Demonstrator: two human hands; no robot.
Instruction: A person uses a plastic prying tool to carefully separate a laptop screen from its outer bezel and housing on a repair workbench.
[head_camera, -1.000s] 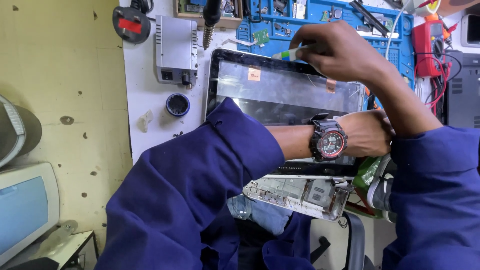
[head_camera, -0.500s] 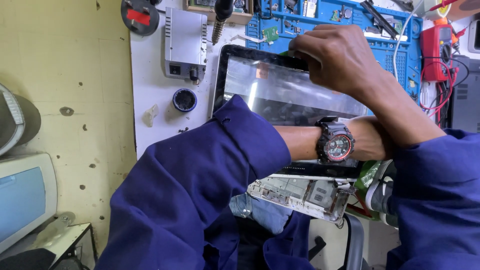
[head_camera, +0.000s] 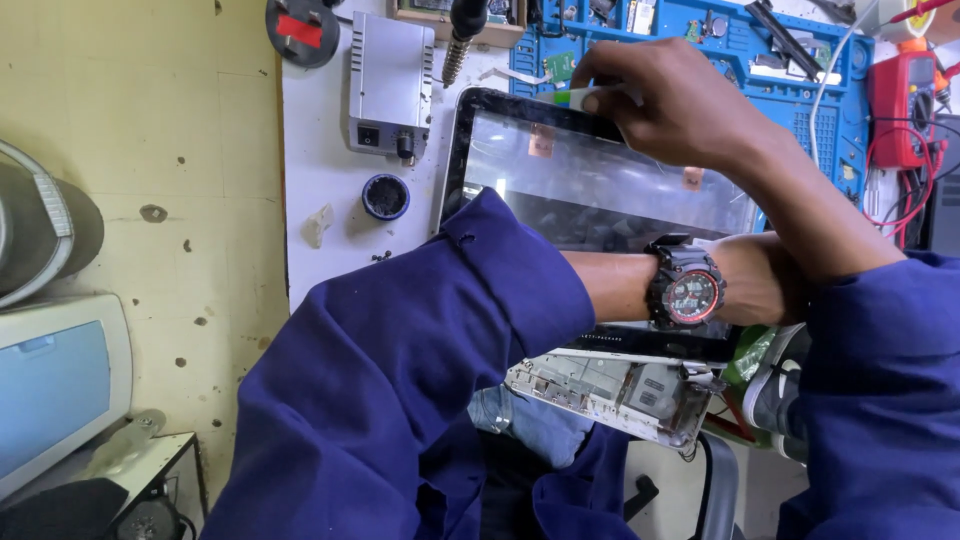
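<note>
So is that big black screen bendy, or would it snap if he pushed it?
Probably stiff: the black screen keeps flat, straight edges under the right hand. It looks thin and glassy, so likely light, slippery and easy to crack. The left hand rests at its lower edge.

We see a black-framed tablet screen (head_camera: 590, 190), glossy and reflective, lying tilted beside the blue repair mat (head_camera: 790, 110). A small pale strip (head_camera: 590, 97) sits at its edge nearest the mat.
</note>
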